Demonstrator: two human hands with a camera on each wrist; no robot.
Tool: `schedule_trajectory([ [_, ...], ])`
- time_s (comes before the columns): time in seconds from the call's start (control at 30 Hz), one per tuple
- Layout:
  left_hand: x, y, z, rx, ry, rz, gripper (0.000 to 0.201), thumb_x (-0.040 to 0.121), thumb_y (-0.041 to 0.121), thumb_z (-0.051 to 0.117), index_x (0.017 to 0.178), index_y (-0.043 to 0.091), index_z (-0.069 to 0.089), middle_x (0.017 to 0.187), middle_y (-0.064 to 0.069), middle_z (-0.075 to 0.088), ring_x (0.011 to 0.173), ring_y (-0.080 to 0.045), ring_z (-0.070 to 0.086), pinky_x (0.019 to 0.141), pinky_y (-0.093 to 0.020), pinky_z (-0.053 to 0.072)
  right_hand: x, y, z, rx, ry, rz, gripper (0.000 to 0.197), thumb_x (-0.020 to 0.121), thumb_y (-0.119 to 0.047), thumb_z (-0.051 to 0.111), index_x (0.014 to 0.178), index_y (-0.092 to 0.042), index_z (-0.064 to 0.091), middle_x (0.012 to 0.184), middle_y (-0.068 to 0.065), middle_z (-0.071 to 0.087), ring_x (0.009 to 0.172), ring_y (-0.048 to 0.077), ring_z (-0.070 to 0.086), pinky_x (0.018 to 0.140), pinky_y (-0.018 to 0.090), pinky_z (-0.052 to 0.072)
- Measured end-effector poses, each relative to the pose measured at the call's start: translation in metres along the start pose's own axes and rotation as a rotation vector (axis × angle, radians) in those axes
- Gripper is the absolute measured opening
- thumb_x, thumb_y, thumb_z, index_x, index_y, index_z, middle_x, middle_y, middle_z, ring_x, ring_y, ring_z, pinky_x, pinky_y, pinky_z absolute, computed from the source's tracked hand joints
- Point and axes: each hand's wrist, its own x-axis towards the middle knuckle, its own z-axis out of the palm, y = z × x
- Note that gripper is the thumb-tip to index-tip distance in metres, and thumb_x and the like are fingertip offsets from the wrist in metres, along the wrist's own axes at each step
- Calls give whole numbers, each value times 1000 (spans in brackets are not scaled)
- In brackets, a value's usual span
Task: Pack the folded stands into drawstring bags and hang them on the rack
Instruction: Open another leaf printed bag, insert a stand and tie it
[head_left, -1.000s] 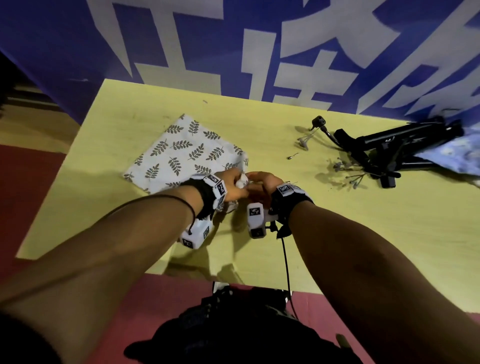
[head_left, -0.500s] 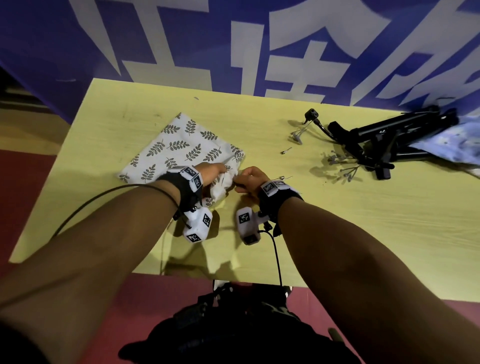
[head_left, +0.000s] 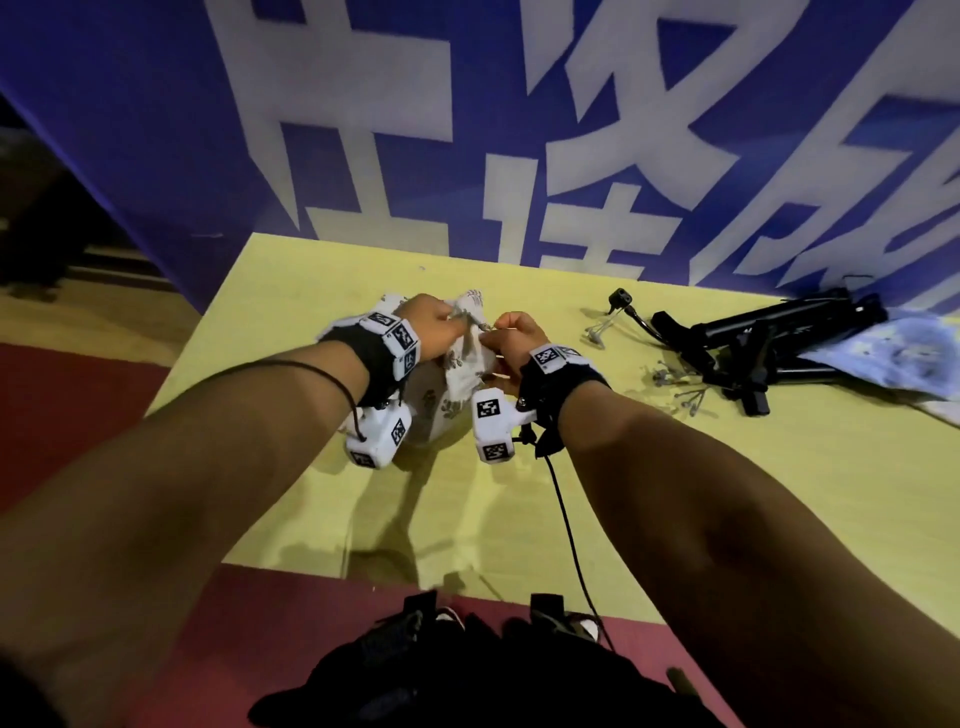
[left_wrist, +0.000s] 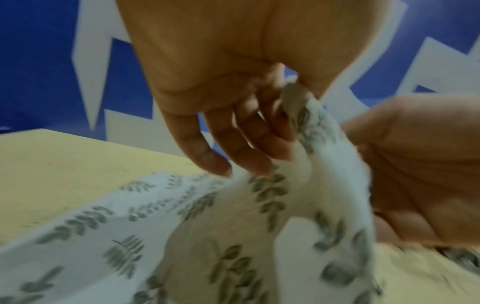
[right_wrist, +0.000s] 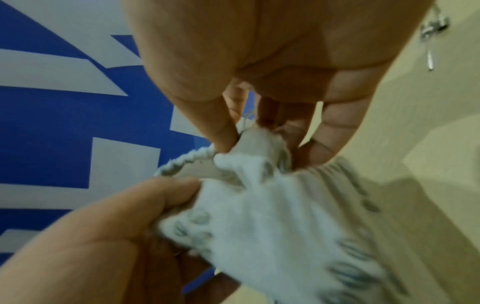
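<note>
A white drawstring bag (head_left: 457, 371) printed with grey leaves hangs lifted off the yellow table (head_left: 727, 467) between both hands. My left hand (head_left: 431, 325) pinches its top edge, with the cloth (left_wrist: 306, 127) caught between thumb and fingers. My right hand (head_left: 511, 338) pinches the bunched mouth (right_wrist: 254, 144) beside the white cord (right_wrist: 187, 160). Black folded stands (head_left: 769, 338) lie in a pile at the table's far right.
Small metal hooks and pins (head_left: 680, 384) are scattered left of the stands, with a black clip (head_left: 621, 301) near them. A pale blue cloth (head_left: 893, 353) lies under the stands at the right edge. A blue banner (head_left: 467, 130) stands behind the table.
The bag lay flat on the table before; both hands have now gathered its edge and raised it, moving forward over the table.
</note>
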Motion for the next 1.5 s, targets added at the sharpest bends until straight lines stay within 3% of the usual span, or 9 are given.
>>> schedule_trajectory([
  [0.17,1,-2,-33,8,303,-22,14,89,11,45,82,11,57,76,-12,57,69,-33,52,62,-32,45,-6,-10,-10,-626,18,-182,41,90,10,39,96,-16,71,120,18,62,71,29,58,59,28,45],
  [0.33,-4,2,-58,19,533,181,30,75,-8,42,86,19,51,96,-6,49,75,-27,49,61,-26,38,-14,-18,-25,-1116,-3,-204,64,83,9,54,141,-17,48,124,17,60,86,35,62,67,34,49],
  [0.47,-7,15,-67,237,366,220,32,79,-7,49,70,15,70,97,-4,58,79,-20,53,70,-23,39,-5,-18,-20,-1092,-5,-214,69,88,1,54,148,-24,33,111,11,60,77,31,57,66,33,44],
  [0.67,0,7,-34,568,4,115,41,84,-1,53,117,16,69,117,-8,68,97,-32,65,82,-35,55,4,-5,-21,-1035,-3,-185,38,87,-8,52,118,-28,43,100,12,55,69,30,54,64,39,46],
  [0.83,14,8,11,718,-184,133,15,80,3,55,89,15,54,91,-8,52,72,-25,51,64,-30,45,5,14,-66,-945,153,-111,23,90,-17,59,104,-18,40,105,14,49,81,36,53,69,38,42],
  [0.97,22,25,45,909,-316,150,23,88,4,53,110,4,55,129,-19,48,76,-19,59,62,-23,44,5,41,-105,-963,185,23,39,85,-10,66,118,-12,44,112,18,56,97,38,58,73,37,49],
  [1.17,29,34,79,848,-403,189,35,81,5,51,114,-3,45,103,-13,44,76,-30,59,54,-30,41,7,69,-132,-949,212,53,37,89,-15,59,119,-16,37,84,11,52,72,31,55,62,35,44],
  [1.37,26,26,105,847,-401,189,57,85,4,49,141,12,38,131,-14,40,67,-25,56,49,-29,45,20,74,-133,-945,114,-30,33,89,-18,60,120,-20,48,103,13,59,79,31,56,64,30,40],
  [1.5,26,16,115,791,-361,152,49,83,7,50,131,9,46,130,-11,44,73,-27,59,56,-32,50,32,75,-130,-970,57,-57,34,90,-22,62,123,-20,54,118,13,61,93,33,60,71,29,43],
])
